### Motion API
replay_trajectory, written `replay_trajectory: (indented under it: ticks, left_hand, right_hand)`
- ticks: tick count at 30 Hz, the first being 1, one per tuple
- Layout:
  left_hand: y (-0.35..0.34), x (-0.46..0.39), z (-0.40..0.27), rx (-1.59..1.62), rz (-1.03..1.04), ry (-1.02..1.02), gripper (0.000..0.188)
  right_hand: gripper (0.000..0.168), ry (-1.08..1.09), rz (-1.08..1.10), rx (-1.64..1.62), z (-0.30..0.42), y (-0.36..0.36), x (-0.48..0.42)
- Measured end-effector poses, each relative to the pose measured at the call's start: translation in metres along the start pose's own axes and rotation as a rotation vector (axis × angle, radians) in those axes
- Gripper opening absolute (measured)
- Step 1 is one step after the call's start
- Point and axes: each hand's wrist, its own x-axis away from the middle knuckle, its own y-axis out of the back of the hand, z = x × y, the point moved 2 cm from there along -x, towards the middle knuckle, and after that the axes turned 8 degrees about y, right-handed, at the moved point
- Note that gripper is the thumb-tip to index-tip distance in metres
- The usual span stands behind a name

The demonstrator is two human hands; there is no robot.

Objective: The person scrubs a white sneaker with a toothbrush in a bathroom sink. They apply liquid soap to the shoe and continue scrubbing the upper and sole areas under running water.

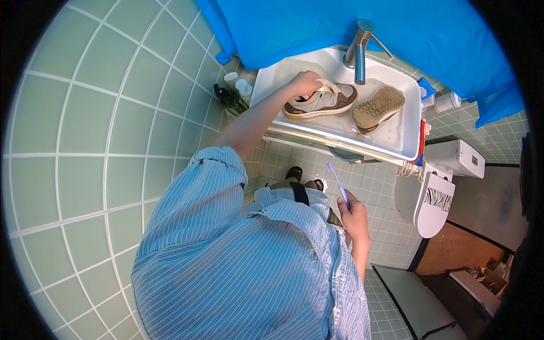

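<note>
My left hand grips the upper of a beige and brown sneaker near its opening, by what looks like the pale tongue. The sneaker sits upright in the white washbasin, in shallow cloudy water. Beside it lies a second shoe, turned over so its tan lugged sole faces up. Out in front of my body, below the basin's front edge, my right hand holds a purple toothbrush by its handle. The bristle end points up towards the basin, apart from both shoes.
A metal faucet overhangs the basin. Blue plastic sheeting hangs behind it. Bottles stand at the basin's left, against the tiled wall. A toilet and a glass panel are on the right.
</note>
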Motion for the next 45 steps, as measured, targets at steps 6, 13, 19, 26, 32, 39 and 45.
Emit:
replay_trajectory:
  ticks: [6, 13, 19, 26, 32, 39, 45]
  left_hand:
    - [-0.004, 0.01, -0.005, -0.159, -0.131, -0.15, 0.019]
    - [-0.013, 0.038, -0.02, -0.319, -0.552, -0.697, 0.021]
    - [-0.013, 0.046, -0.019, -0.13, -0.541, -0.609, 0.027]
    - [-0.021, 0.019, 0.024, 0.585, -0.627, 0.17, 0.081]
    - [-0.014, 0.025, 0.001, 0.627, -0.152, 0.209, 0.084]
    - [-0.036, 0.036, -0.009, 0.379, -0.215, 0.191, 0.083]
    - [-0.051, 0.036, -0.01, 0.729, -0.202, -0.082, 0.06]
  right_hand:
    - [0.038, 0.0, -0.012, -0.002, -0.003, 0.0, -0.002]
    - [0.039, 0.006, 0.01, 0.0, -0.001, -0.002, -0.003]
    - [0.036, 0.073, -0.021, 0.01, 0.0, -0.005, -0.005]
    - [0.038, 0.16, -0.216, -0.253, -0.013, -0.009, -0.009]
    - [0.034, -0.186, -0.108, -1.205, -0.002, 0.006, -0.008]
    - [0.028, -0.179, 0.247, -1.89, -0.011, 0.011, -0.017]
    - [0.025, -0.1, 0.544, -2.247, -0.017, 0.008, -0.018]
